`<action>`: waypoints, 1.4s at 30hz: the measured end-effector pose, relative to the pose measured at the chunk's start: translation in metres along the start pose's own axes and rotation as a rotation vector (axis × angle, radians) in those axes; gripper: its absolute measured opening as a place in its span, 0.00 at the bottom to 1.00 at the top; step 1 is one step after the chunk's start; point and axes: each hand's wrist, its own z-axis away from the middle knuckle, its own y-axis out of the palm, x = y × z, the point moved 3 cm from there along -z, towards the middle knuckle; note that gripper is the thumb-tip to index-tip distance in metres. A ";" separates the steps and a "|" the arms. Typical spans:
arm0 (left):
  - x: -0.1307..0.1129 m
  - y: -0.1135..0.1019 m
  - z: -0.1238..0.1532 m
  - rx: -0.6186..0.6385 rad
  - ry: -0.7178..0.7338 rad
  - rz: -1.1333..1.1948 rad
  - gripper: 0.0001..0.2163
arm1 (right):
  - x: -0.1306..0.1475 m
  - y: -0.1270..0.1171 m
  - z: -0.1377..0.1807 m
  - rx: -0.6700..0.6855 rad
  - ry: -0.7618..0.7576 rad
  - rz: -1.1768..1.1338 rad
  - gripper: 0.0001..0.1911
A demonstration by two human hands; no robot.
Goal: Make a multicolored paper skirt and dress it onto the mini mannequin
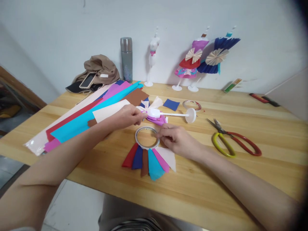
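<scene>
My left hand (128, 116) is closed round a small white plastic mannequin (155, 113) lying on its side, its rod and round base (191, 115) pointing right. Purple and white paper pieces (157, 120) wrap its body. My right hand (174, 138) pinches the edge of a roll of clear tape (141, 138) lying flat on the wooden table (216, 179). A fan of coloured paper strips (150, 159) in red, blue, brown, cyan, pink and white lies just below the roll.
Long coloured paper sheets (81, 120) lie at left. Scissors (231, 141) with red and yellow handles lie at right. At the back stand dressed mannequins (192, 61), a bare one (152, 54), a flask (126, 59), a cloth with a phone (96, 72). A blue paper square (171, 104) and another tape roll (192, 104) are near.
</scene>
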 end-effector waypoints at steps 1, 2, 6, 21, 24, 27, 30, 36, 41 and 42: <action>0.003 -0.003 -0.001 -0.050 -0.008 -0.011 0.22 | -0.001 -0.001 0.000 -0.041 0.000 -0.005 0.17; 0.006 -0.006 -0.001 -0.097 -0.018 -0.024 0.22 | -0.003 -0.002 0.000 -0.084 0.003 -0.011 0.17; 0.019 -0.017 -0.003 -0.216 -0.066 -0.084 0.23 | -0.011 -0.005 -0.001 -0.211 0.020 -0.005 0.15; 0.037 -0.020 -0.003 -0.610 0.062 -0.185 0.17 | -0.022 -0.003 0.003 -0.361 -0.113 0.167 0.12; 0.047 -0.030 -0.004 -0.672 0.012 -0.199 0.18 | -0.023 -0.002 0.004 -0.404 -0.128 0.172 0.10; 0.056 -0.036 -0.006 -0.657 -0.079 -0.258 0.18 | -0.021 -0.001 0.006 -0.421 -0.138 0.176 0.10; 0.060 -0.036 -0.008 -0.627 -0.124 -0.291 0.19 | -0.021 -0.001 0.007 -0.428 -0.139 0.181 0.09; 0.062 -0.026 -0.010 -0.533 -0.169 -0.308 0.19 | -0.026 -0.006 0.008 -0.438 -0.096 0.146 0.10; 0.069 -0.018 -0.010 -0.449 -0.219 -0.296 0.19 | -0.027 -0.008 0.007 -0.443 -0.096 0.138 0.10; 0.070 -0.017 -0.010 -0.434 -0.227 -0.288 0.19 | -0.027 -0.008 0.007 -0.446 -0.095 0.143 0.11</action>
